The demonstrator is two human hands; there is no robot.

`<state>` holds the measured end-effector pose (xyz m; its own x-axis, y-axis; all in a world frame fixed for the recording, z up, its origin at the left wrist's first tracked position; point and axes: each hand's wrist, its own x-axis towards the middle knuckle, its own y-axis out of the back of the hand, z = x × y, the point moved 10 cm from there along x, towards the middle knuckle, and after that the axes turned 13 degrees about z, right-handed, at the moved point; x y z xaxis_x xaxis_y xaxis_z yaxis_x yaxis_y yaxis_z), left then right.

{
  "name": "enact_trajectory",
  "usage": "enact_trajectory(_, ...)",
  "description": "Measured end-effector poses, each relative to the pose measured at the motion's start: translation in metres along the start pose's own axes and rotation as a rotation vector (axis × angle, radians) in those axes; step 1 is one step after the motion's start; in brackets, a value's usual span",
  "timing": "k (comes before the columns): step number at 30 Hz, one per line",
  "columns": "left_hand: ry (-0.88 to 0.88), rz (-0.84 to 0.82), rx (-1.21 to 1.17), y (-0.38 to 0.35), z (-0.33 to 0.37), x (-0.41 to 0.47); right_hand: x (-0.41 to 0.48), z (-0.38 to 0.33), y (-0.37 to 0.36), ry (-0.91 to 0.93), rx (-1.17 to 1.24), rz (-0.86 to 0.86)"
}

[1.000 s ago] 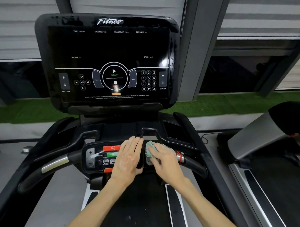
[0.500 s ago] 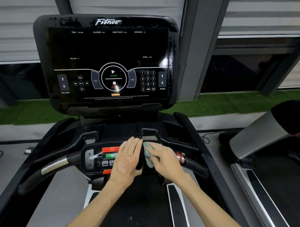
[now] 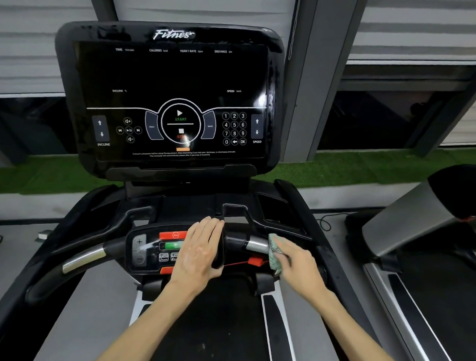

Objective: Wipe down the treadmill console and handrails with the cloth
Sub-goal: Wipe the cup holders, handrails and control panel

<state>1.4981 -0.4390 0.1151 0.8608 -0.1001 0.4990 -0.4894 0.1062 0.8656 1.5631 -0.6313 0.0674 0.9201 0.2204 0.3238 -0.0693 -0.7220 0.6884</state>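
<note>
A crumpled green-checked cloth (image 3: 274, 250) is bunched in the grip of the right hand (image 3: 296, 264) and pressed against the right handrail (image 3: 256, 244) at its silver section. The glossy black console (image 3: 174, 96) stands tilted upright beyond the flat left hand (image 3: 200, 252).

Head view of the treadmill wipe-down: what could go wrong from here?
1. The left hand lies flat on the small control panel, beside its red button and green button; leaning on it might press a key.
2. The right hand, blurred, has the cloth on the right handrail, next to the red safety clip; the cloth could snag the clip and pull it off.
</note>
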Motion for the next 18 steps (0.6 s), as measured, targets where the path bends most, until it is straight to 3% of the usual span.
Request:
enact_trajectory(7, 0.010, -0.011, -0.016, -0.002, -0.003, 0.000, 0.044, -0.082, -0.056, 0.110, -0.091, -0.208)
enact_trajectory(12, -0.001, -0.012, -0.014, -0.002, -0.002, -0.002, 0.017, -0.096, -0.051, 0.334, 0.055, -0.168)
enact_trajectory(14, -0.003, -0.001, -0.011, 0.000, -0.001, 0.000, 0.017, -0.066, -0.039, 0.226, 0.117, -0.166)
enact_trajectory(16, 0.003, 0.008, -0.004, 0.000, -0.001, 0.000, 0.032, -0.033, -0.035, -0.008, 0.050, -0.207)
enact_trajectory(18, 0.007, 0.005, -0.004, 0.000, -0.001, -0.002, 0.047, -0.027, -0.044, -0.112, -0.059, -0.301)
